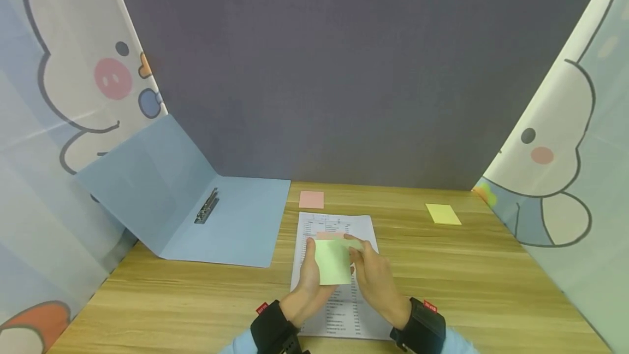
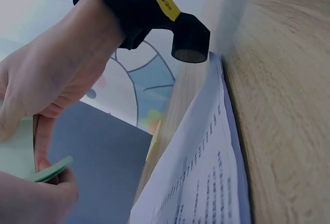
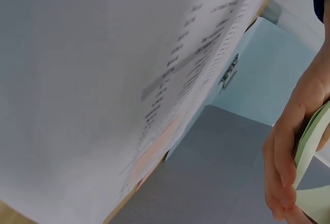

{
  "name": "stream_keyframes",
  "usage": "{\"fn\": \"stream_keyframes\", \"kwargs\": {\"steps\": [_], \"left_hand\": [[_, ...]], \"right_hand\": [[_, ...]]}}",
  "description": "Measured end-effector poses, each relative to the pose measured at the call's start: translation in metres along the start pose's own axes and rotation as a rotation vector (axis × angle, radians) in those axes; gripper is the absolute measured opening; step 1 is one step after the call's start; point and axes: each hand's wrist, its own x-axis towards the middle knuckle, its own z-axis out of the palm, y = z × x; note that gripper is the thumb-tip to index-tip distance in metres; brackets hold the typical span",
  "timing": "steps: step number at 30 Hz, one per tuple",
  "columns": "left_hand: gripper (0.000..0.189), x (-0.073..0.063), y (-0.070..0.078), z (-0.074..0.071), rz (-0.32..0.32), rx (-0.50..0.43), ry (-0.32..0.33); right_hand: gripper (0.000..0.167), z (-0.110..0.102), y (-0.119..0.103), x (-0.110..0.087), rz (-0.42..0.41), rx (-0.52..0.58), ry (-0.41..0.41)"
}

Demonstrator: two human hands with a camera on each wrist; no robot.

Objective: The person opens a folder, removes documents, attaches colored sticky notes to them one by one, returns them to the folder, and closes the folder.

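Both left hand (image 1: 309, 280) and right hand (image 1: 377, 280) grip green notes (image 1: 333, 264) above illegibly printed paper (image 1: 341, 313).

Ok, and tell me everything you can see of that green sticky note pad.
The pad is pale green, roughly square and paper-like, with layered edges. The left hand holds it above the printed paper, its face toward the head camera. The right hand pinches a sheet that bends away at its upper right; whether that sheet is fully detached I can't tell.
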Motion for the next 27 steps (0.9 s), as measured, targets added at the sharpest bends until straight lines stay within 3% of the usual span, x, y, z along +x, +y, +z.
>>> {"fn": "stream_keyframes", "kwargs": {"steps": [7,12,19,22,27], "left_hand": [[0.081,0.006,-0.004,0.0,-0.049,-0.079,0.014],[0.082,0.011,-0.005,-0.003,-0.088,-0.181,-0.004],[0.062,0.024,0.005,-0.003,-0.104,-0.196,0.03],[0.05,0.035,0.015,-0.007,-0.121,-0.098,0.063],[0.043,0.073,0.041,-0.014,-0.114,0.252,0.192]], "right_hand": [[0.021,-0.005,0.004,0.004,-0.074,0.009,0.041],[0.02,-0.011,0.009,0.006,-0.055,-0.004,0.039],[0.019,-0.021,0.014,0.002,-0.029,-0.018,0.02],[0.024,-0.026,0.015,0.001,-0.047,-0.027,0.025],[0.018,-0.032,0.019,-0.003,-0.085,-0.048,0.037]]}}
